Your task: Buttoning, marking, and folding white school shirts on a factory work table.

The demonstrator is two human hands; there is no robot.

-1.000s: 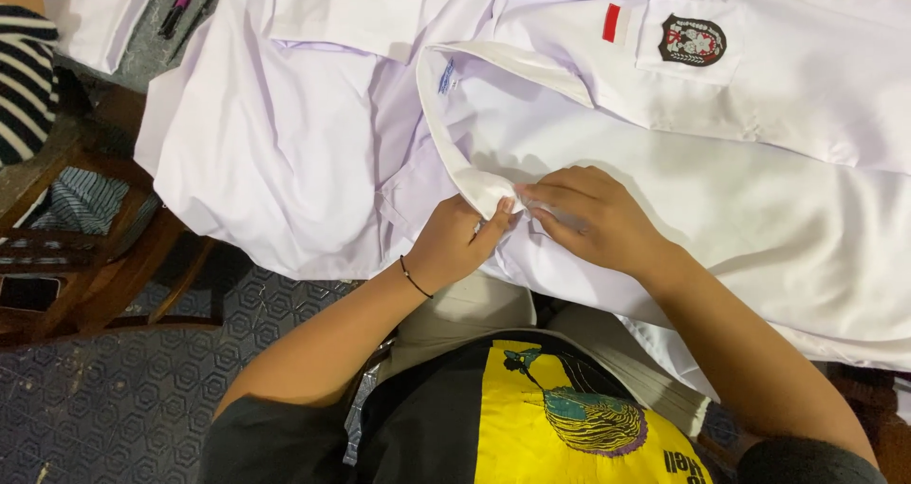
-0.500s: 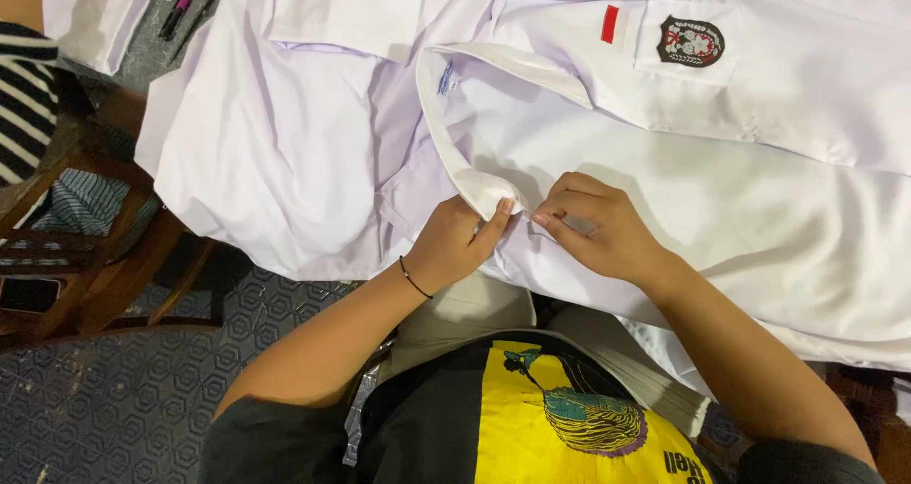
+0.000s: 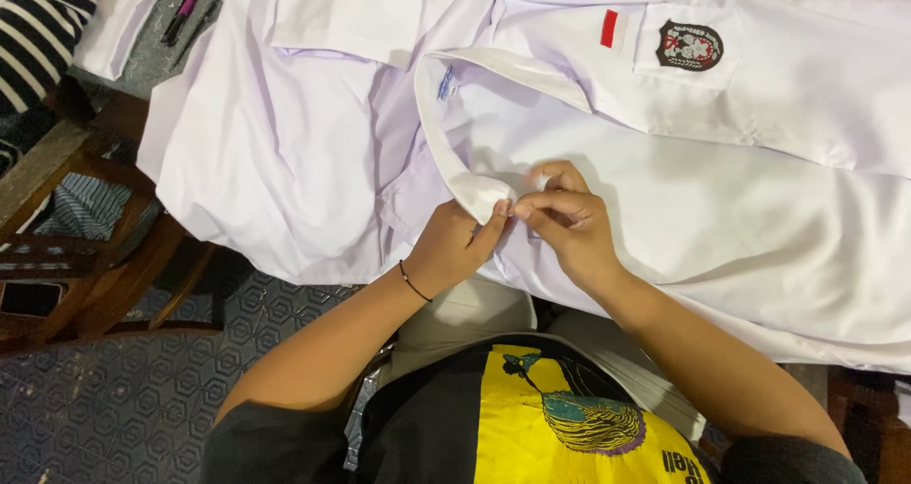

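A white uniform shirt (image 3: 740,199) lies spread across the table, with a small red and white patch (image 3: 608,28) and a dark crest badge (image 3: 689,45) on its chest pocket. My left hand (image 3: 455,247) pinches the tip of the shirt's collar (image 3: 479,192) from below. Against the same collar tip rests my right hand (image 3: 565,220), its fingers closed on the cloth just right of the left thumb. The two hands touch each other there. Anything held between the right fingertips is too small to see.
More white garments (image 3: 285,133) lie to the left under the shirt. Pens (image 3: 178,14) rest on a grey surface at the top left. A striped sleeve of another person (image 3: 38,38) shows at the left edge. A wooden chair (image 3: 104,256) stands on patterned floor below left.
My right hand has drawn in toward the collar tip and curled its fingers tighter against the left hand. The left hand has barely moved.
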